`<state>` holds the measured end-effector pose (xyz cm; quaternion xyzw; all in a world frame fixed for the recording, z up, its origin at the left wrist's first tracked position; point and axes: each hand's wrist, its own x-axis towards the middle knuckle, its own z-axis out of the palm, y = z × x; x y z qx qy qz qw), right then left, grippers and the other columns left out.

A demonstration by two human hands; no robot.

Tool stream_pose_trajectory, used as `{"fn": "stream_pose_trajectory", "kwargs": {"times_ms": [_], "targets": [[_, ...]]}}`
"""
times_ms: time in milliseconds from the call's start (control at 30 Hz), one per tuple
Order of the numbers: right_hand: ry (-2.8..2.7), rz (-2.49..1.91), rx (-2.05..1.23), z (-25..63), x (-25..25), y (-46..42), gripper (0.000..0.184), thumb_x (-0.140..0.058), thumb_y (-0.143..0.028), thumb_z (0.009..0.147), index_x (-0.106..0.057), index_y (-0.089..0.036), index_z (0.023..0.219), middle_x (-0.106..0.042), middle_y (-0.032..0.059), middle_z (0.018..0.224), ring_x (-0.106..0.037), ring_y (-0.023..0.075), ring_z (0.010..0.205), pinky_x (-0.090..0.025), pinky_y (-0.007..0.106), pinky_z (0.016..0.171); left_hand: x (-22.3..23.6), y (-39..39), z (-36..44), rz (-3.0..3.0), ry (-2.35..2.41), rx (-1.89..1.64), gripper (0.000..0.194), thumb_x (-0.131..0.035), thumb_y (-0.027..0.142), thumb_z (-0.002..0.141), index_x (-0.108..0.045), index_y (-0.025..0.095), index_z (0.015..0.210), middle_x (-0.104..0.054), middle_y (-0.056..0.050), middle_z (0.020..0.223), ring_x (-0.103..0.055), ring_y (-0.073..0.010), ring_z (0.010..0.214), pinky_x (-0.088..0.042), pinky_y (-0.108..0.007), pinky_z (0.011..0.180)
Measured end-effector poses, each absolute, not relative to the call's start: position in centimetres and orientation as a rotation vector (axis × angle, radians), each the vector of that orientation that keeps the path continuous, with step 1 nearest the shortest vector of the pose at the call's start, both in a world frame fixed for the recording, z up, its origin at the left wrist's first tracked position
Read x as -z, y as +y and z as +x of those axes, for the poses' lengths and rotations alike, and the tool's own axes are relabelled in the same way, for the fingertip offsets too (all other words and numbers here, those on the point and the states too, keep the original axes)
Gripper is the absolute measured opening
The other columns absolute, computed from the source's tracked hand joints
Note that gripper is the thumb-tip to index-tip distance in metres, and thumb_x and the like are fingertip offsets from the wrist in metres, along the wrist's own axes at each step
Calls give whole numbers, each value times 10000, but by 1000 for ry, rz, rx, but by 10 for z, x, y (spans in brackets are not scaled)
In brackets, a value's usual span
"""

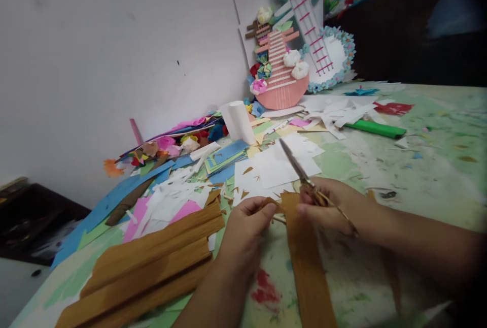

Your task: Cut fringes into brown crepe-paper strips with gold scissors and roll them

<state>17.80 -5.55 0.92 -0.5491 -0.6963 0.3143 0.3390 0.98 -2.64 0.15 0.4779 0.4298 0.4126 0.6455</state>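
Note:
In my right hand (337,203) is a pair of scissors (294,161), gold at the handles, its blades together and pointing up and away to the left. Its fingertips also touch the top of a brown crepe paper strip (308,262), which runs down toward the near edge of the view. My left hand (247,224) is closed in a pinch on a small piece of brown crepe paper (274,203) beside the strip's top end. A thin pale stick (279,220) shows just below. To the left lie folded lengths of brown crepe paper (152,262).
Paper scraps and white sheets (266,165) spread over the stained table (429,165). A white paper roll (239,122) stands beyond. Paper instrument models, one pink (283,95) and one with a blue flowered rim (338,59), lean at the back. A green roll (376,128) lies right.

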Motion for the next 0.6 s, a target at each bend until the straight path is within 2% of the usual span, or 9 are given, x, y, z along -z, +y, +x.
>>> {"fn": "stream_pose_trajectory", "kwargs": {"times_ms": [133, 333, 433, 600], "targets": [[-1637, -1410, -937, 176, -3, -49, 220, -514, -366, 672, -408, -175, 652, -386, -70, 526, -334, 59, 464, -281, 171, 420, 1, -32, 15, 1210, 967, -979, 187, -646, 159, 576, -569, 160, 746, -560, 34, 607, -459, -53, 480, -353, -171, 457], [-1748, -1290, -1243, 171, -9, -47, 145, -485, -275, 689, -433, -159, 620, -375, -70, 466, -345, 62, 433, -263, 178, 400, -4, -38, 15, 1315, 950, -960, 99, -622, 176, 600, -543, 159, 657, -549, 45, 557, -489, -56, 449, -387, -176, 462], [-1633, -1152, -1390, 171, -7, -46, 173, -496, -274, 685, -399, -161, 596, -349, -80, 449, -328, 54, 414, -251, 175, 392, -6, -38, 14, 1357, 990, -969, 89, -613, 192, 605, -539, 155, 636, -548, 38, 554, -499, -66, 462, -392, -184, 473], [-1572, -1047, -1448, 171, -2, -45, 160, -535, -247, 661, -415, -155, 608, -362, -82, 463, -328, 46, 414, -243, 169, 386, -3, -37, 13, 1444, 1017, -957, 75, -593, 213, 627, -544, 157, 633, -527, 32, 545, -475, -74, 498, -374, -189, 500]]}}
